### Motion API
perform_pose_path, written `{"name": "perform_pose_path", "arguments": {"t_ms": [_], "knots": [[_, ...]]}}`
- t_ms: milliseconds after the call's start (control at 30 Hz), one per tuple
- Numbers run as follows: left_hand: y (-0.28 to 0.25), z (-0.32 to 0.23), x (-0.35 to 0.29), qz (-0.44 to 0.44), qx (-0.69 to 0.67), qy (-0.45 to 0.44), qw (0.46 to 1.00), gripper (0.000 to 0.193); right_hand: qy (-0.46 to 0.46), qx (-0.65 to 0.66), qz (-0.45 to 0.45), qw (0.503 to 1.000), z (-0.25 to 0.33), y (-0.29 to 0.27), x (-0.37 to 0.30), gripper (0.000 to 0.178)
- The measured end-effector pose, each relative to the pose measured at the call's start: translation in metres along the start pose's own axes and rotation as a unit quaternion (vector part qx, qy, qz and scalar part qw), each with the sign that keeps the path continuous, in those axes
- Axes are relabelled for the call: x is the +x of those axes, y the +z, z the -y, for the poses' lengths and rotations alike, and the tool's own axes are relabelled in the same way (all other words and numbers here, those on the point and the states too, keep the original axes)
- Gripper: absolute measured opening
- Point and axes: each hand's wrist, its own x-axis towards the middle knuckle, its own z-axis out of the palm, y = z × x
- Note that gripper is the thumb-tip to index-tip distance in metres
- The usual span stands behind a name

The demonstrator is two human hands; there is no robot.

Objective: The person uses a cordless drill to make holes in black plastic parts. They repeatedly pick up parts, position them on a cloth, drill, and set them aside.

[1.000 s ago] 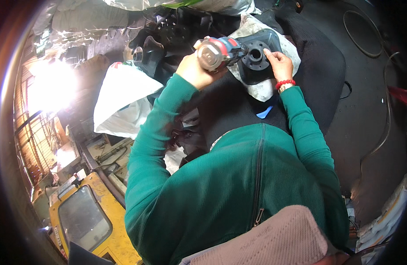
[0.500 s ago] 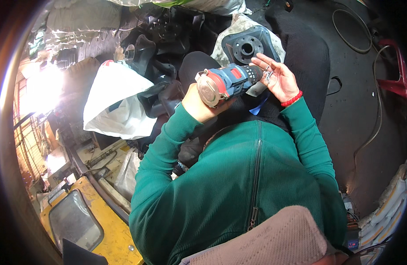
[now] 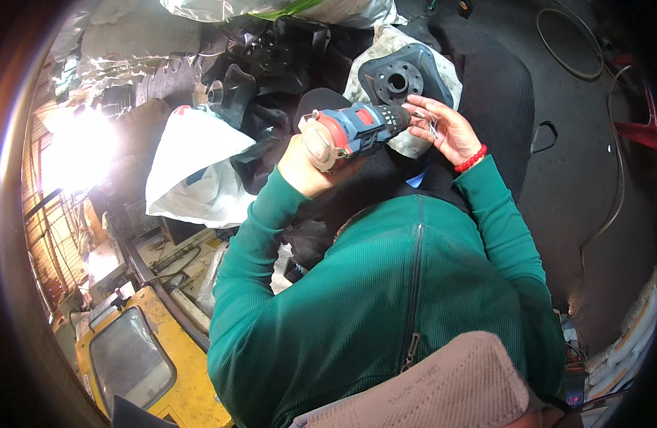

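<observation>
Gripping a blue and red cordless drill (image 3: 353, 132) with the left hand (image 3: 303, 171) here, fingers closed around its handle, chuck end aimed off to the right. The right hand (image 3: 450, 135) is kinda half open, palm turned up and loosely cupped, with a few small silvery screws (image 3: 433, 128) lying in it. Its fingertips are right by the front of the chuck, but I can't tell if they actually touch it

The dark flanged part (image 3: 414, 71) with the round hub and ring of holes is just on the far side of that right hand, sitting on a grubby white cloth (image 3: 355, 85) over the lap. Its hub faces up

Red bead bracelet (image 3: 471, 158) on the right wrist, green zip top (image 3: 364, 299) on the person, dark-clothed leg (image 3: 496, 107) just right of the part. Over on the left there's a crumpled white bag (image 3: 196, 153), and farther away a heap of similar-looking dark parts (image 3: 275, 57), all jumbled together. Near left is a yellow panel (image 3: 189, 381) with a window in it, and over on the far right a thin cable (image 3: 623, 157) runs along the dark floor (image 3: 571, 185) near something red (image 3: 639, 132)
</observation>
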Motion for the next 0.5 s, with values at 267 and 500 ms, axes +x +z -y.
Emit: {"name": "perform_pose_path", "arguments": {"t_ms": [267, 500], "knots": [[-0.007, 0.001, -0.004, -0.001, 0.037, 0.050, 0.998, 0.048, 0.027, -0.009, -0.029, 0.999, 0.000, 0.004, -0.003, 0.023], [-0.005, 0.005, -0.006, 0.008, 0.026, 0.067, 0.997, 0.046, 0.052, -0.017, -0.002, 0.999, 0.000, -0.006, -0.004, 0.027]]}}
